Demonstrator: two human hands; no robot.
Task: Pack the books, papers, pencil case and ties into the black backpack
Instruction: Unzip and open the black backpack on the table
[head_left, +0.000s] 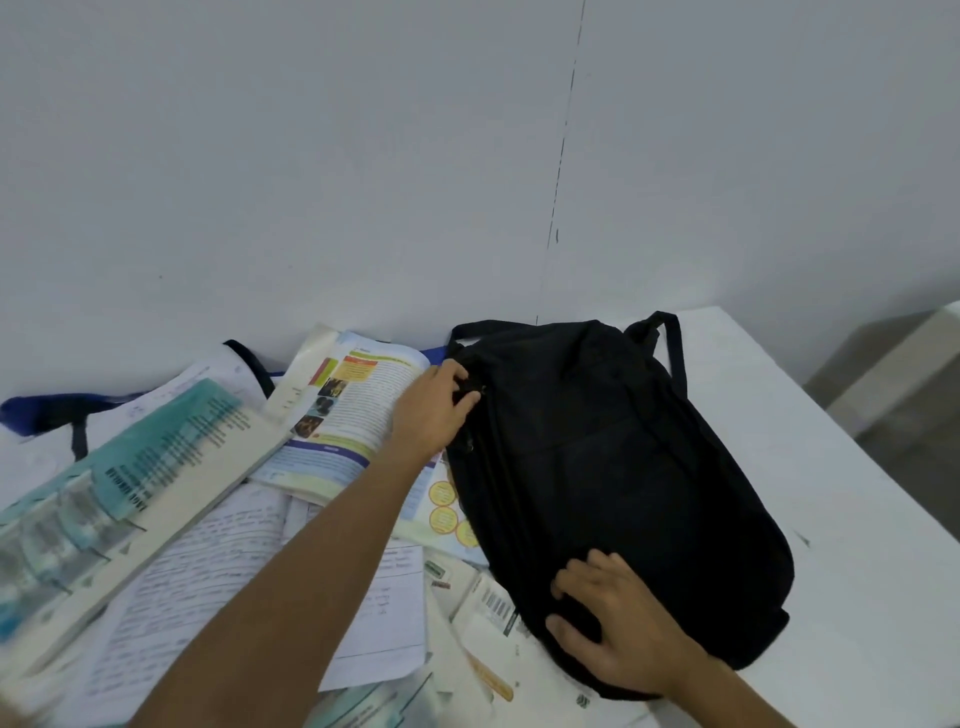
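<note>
On the bench (857, 467), backpack (623, 467) lies apparently unopened, left hand (434, 410) pinching its zipper, right hand (618, 623) gripping its bottom; books (353, 410), papers (208, 566) all outside, packing looks unstarted.

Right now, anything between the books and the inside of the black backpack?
Yes: the black backpack itself shows no open mouth. It lies flat on the table, the left hand with its fingers curled at its left edge, the right hand holding its near end. The books lie just left of it.
</note>
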